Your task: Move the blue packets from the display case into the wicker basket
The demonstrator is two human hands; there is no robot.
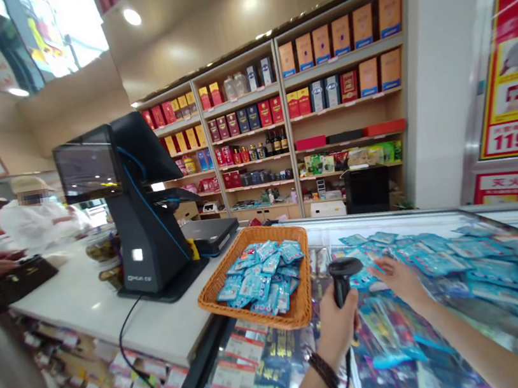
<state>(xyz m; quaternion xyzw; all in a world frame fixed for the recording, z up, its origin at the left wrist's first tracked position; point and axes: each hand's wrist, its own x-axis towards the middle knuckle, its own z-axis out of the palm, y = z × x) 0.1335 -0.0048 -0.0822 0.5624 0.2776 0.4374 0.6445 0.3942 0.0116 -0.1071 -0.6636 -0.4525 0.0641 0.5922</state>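
My left hand is wrapped round the handle of a black barcode scanner, its head raised over the glass counter. A dark bracelet circles that wrist. Just right of the scanner, my right hand has thumb and fingers drawn together at the edge of a small blue packet, partly hidden behind the scanner. An orange-brown wicker basket holds a heap of similar blue packets to the left of my hands. Many more blue packets lie spread across the glass on the right.
A black checkout terminal stands on the white counter at left, with a dark flat device behind it. The scanner's cable runs down past my left wrist. Shelves of boxes line the back wall. Other people stand at far left.
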